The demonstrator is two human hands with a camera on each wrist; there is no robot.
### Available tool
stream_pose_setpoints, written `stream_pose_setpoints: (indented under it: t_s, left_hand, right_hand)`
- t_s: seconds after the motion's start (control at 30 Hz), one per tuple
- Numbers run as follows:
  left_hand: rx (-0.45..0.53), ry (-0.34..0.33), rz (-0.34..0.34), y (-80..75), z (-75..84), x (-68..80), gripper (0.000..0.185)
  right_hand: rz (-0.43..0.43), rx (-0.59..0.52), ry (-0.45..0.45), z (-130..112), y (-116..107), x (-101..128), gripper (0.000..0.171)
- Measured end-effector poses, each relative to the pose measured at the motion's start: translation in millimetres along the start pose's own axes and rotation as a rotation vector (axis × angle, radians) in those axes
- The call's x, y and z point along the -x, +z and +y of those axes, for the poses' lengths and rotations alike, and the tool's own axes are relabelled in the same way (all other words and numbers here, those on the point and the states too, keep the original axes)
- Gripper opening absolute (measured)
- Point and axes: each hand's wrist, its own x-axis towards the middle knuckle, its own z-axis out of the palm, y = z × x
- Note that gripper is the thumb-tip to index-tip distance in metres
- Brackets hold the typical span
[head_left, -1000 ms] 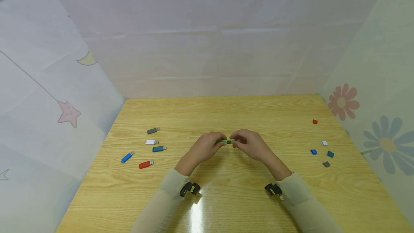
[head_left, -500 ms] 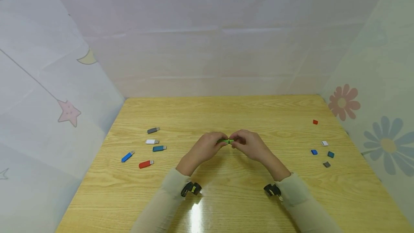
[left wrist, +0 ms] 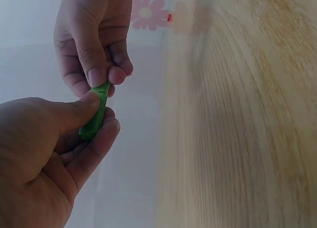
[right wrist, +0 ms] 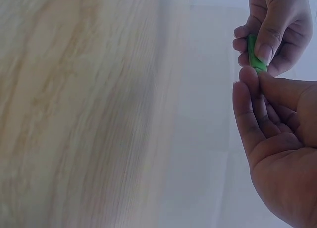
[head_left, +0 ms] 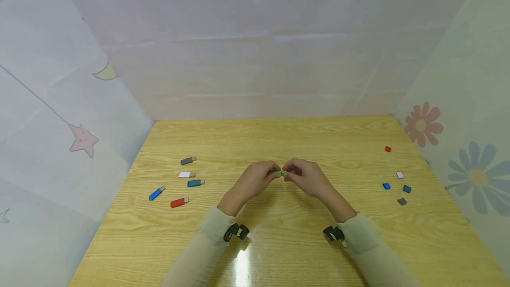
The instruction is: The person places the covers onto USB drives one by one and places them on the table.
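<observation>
Both hands meet above the middle of the wooden table (head_left: 279, 141), holding a small green USB stick (head_left: 278, 172) between them. My left hand (head_left: 255, 180) pinches the stick's body (left wrist: 95, 118) between thumb and fingers. My right hand (head_left: 307, 177) pinches the stick's other end with thumb and fingertips (left wrist: 101, 72). In the right wrist view the green stick (right wrist: 255, 54) shows between the two hands. The metal plug is hidden now.
Several USB sticks lie at the left: grey (head_left: 187, 160), white (head_left: 186, 174), teal (head_left: 195, 183), blue (head_left: 156, 193), red (head_left: 179, 202). Small caps lie at the right: red (head_left: 388, 149), white (head_left: 399, 175), blue (head_left: 386, 186), teal (head_left: 407, 188), grey (head_left: 402, 201). Curtain walls enclose the table.
The hands closed together slightly. The dark metal plug seen between them one second ago is covered now, with green showing across the gap.
</observation>
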Motion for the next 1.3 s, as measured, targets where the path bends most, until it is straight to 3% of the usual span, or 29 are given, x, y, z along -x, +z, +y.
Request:
stream_pose_setpoints:
  t_s: [0.33,0.73,1.03,1.3]
  left_hand:
    - [-0.015,0.028,0.042,2.3,0.3,-1.2,0.017]
    - [0.049,0.038,0.119,4.1,-1.7,-5.4,0.016]
    - [0.203,-0.056,0.054,0.5,-2.7,-6.4,0.019]
    - [0.337,-0.123,-0.012,1.5,-10.0,-9.6,0.018]
  right_hand:
    - [0.026,0.003,-0.024,-5.2,0.8,-1.4,0.009]
    - [0.113,-0.005,0.012,-11.2,4.7,-4.8,0.009]
    - [0.141,-0.032,0.006,-7.6,7.6,-2.7,0.014]
    - [0.115,0.088,-0.065,-6.1,3.7,-2.2,0.019]
